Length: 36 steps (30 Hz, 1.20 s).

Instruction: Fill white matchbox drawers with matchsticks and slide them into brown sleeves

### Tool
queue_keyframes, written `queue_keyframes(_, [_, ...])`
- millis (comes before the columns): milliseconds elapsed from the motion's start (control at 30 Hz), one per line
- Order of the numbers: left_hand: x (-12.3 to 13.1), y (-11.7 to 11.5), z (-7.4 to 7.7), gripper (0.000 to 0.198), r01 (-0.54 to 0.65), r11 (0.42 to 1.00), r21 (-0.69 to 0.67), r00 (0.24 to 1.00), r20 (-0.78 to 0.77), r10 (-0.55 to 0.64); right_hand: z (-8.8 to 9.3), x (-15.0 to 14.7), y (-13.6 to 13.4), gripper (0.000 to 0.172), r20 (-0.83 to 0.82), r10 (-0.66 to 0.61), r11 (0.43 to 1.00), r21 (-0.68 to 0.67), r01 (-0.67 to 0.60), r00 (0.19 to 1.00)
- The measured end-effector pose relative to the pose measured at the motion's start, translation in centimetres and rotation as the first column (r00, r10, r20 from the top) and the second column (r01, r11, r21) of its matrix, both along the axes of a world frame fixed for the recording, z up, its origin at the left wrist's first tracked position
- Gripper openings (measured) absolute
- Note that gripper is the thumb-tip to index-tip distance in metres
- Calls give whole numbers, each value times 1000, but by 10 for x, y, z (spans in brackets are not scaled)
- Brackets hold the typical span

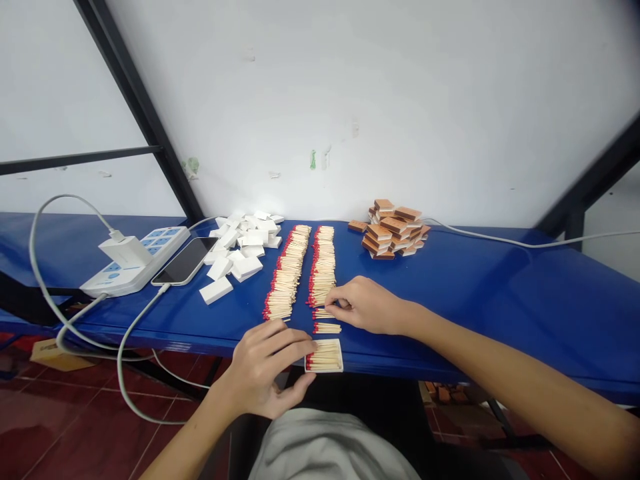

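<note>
At the lower centre of the frame, the left hand (270, 365) has its grip partly closed around the left side of a small white tray (342, 358), fingers at the upper-left corner and thumb at the lower-left. The tray sits at the near edge of a blue surface (480, 283), with red-headed matches (327, 355) lying in it, heads to the left.

Just above and to the right, the right hand (369, 305) reaches in from the right edge. Its grip is a pinch, thumb and forefinger nearly together at the right ends of a short bunch (320, 313); whether it has hold of any matches cannot be told. Another small bunch (327, 328) lies between this one and the tray.

From the centre, two long columns of matches run upward side by side, heads to the left: the left column (290, 270) and the right column (324, 263).

Left of the columns is a loose heap of white boxes (253, 238); right of them, a stack of brown boxes (394, 225).

Further left, a phone (185, 261) with a white cable (121, 363) plugged in lies beside a power strip (167, 240) bearing a white charger (126, 252). A white wall (425, 113) fills the upper frame, crossed by black bars (137, 100) at upper left. Red tiled floor (75, 427) shows at lower left.
</note>
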<state>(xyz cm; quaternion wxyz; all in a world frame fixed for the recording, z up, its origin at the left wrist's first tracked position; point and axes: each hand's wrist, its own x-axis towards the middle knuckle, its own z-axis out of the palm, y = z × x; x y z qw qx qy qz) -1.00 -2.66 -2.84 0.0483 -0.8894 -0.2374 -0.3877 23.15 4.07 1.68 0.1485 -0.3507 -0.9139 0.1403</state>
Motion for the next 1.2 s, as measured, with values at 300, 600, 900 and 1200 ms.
queue_keyframes(300, [0, 0, -1, 25, -5, 1000, -1, 1000, -3, 5, -2, -2, 1, 20, 11, 16, 1000, 11, -16, 1000])
queue_keyframes(600, [0, 1, 0, 27, 10, 1000, -13, 1000, 1, -9, -1, -3, 0, 20, 14, 15, 999, 37, -16, 1000])
queue_keyframes(900, [-1, 0, 0, 29, 1, 1000, -7, 1000, 4, -1, 13, -3, -12, 27, 96, -28, 998, 65, 21, 995])
queue_keyframes(1200, [-2, -1, 0, 32, 6, 1000, 0, 1000, 16, -6, 11, -3, -10, 29, 145, -6, 999, 52, -2, 989])
